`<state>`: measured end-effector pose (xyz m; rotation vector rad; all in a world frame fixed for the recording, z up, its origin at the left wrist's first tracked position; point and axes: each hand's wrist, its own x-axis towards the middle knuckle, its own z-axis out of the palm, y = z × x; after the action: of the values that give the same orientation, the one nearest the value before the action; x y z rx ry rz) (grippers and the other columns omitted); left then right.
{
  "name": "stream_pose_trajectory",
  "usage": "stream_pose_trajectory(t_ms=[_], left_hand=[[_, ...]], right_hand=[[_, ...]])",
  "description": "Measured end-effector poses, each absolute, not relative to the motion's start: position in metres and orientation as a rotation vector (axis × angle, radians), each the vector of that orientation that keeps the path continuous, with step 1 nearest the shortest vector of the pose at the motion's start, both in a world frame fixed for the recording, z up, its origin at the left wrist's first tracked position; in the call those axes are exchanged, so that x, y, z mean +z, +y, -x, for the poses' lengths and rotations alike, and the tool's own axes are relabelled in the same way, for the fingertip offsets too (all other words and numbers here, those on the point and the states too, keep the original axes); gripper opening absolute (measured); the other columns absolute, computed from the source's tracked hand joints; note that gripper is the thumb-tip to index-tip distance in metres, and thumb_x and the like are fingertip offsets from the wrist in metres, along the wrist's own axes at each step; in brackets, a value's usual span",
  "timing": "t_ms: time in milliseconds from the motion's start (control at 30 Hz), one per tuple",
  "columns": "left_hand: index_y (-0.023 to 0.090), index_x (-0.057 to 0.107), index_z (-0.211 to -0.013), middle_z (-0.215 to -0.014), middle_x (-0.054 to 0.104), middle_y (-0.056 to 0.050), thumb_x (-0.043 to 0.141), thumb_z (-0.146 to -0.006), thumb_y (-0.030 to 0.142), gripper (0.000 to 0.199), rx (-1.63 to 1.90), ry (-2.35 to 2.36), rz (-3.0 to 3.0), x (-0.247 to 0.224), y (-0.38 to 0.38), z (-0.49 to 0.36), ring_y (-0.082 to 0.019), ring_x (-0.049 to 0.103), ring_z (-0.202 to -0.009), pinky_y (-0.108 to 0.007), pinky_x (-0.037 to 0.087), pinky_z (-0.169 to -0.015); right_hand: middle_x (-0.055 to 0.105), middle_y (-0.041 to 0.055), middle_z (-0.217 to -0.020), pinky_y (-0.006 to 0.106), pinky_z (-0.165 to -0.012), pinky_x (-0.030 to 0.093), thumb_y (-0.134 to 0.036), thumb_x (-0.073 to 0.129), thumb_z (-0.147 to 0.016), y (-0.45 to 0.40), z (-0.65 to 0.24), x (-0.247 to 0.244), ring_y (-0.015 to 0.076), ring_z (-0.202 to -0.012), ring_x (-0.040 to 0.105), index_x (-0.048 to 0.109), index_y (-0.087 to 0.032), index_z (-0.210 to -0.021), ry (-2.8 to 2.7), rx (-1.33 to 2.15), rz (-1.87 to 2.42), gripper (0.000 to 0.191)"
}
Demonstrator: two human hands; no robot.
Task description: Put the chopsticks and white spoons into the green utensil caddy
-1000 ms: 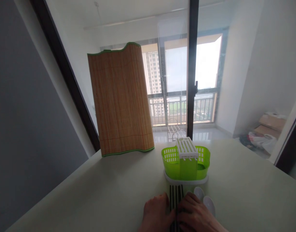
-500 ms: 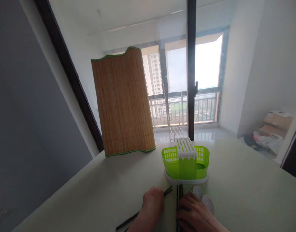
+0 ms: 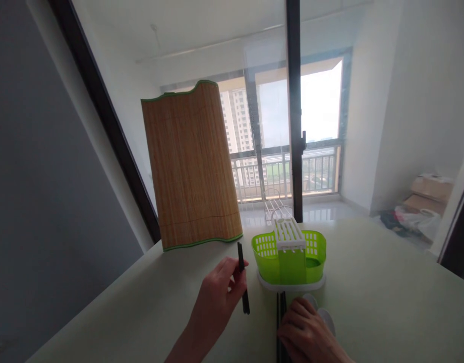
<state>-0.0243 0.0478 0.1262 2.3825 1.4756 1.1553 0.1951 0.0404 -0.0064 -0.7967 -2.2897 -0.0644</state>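
Observation:
My left hand pinches a pair of dark chopsticks, raised steeply above the table just left of the green basket. Low in the view, my right hand rests with curled fingers on more dark chopsticks lying lengthwise on the table. Its fingertips press against them, and the hand hides part of their length. White spoons lie beyond and beside the right hand, partly covered by it. Ahead of both hands stands the bright green basket with a slotted white top piece and a white base.
A rolled bamboo mat with green edging stands upright at the table's back left. Behind the basket is a white wire rack. The pale table ends at a dark-framed glass door. Boxes and bags lie on the floor at right.
My left hand has lifted the chopsticks off the table and turned them nearly upright, moving forward and slightly left. My right hand stays by the other chopsticks, slightly shifted.

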Motion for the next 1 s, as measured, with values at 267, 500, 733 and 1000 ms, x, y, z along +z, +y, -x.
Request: stream_pose_trajectory(t_ms=[267, 500, 733, 1000], left_hand=[[0.023, 0.068, -0.099, -0.087, 0.069, -0.001, 0.048, -0.090, 0.034, 0.024, 1.043, 1.472, -2.238, 0.097, 0.061, 0.028, -0.014, 0.064, -0.077, -0.021, 0.049, -0.064], [0.023, 0.070, -0.096, -0.093, 0.073, 0.000, 0.058, -0.084, 0.038, 0.023, 1.516, 1.471, -2.064, 0.145, 0.089, 0.034, -0.015, 0.067, -0.081, -0.024, 0.052, -0.076], [0.017, 0.070, -0.097, -0.086, 0.074, -0.004, 0.057, -0.083, 0.033, 0.025, 1.668, 1.288, -2.049, 0.192, 0.149, 0.002, -0.017, 0.069, -0.077, -0.027, 0.053, -0.072], [0.018, 0.073, -0.089, -0.084, 0.074, -0.004, 0.059, -0.081, 0.028, 0.019, 1.073, 1.513, -2.334, 0.146, 0.200, -0.044, -0.018, 0.068, -0.079, -0.026, 0.049, -0.069]], right_hand=[[0.059, 0.0003, -0.069, 0.035, -0.075, 0.035, -0.012, 0.050, -0.082, 0.045, -0.196, -0.011, 0.0176, -0.072, 0.049, 0.059, -0.022, -0.076, -2.245, -0.143, 0.769, 0.015], [0.058, -0.0004, -0.066, 0.034, -0.076, 0.036, -0.014, 0.048, -0.086, 0.045, -0.194, -0.014, 0.0163, -0.068, 0.050, 0.057, -0.022, -0.072, -2.197, -0.174, 0.731, 0.019], [0.057, -0.0005, -0.064, 0.033, -0.072, 0.036, -0.014, 0.047, -0.087, 0.052, -0.200, -0.017, 0.0171, -0.067, 0.052, 0.059, -0.023, -0.075, -2.219, -0.244, 0.717, 0.019], [0.056, -0.0011, -0.060, 0.033, -0.070, 0.035, -0.016, 0.049, -0.085, 0.060, -0.199, -0.029, 0.0166, -0.066, 0.050, 0.059, -0.023, -0.069, -2.163, -0.265, 0.757, 0.020]])
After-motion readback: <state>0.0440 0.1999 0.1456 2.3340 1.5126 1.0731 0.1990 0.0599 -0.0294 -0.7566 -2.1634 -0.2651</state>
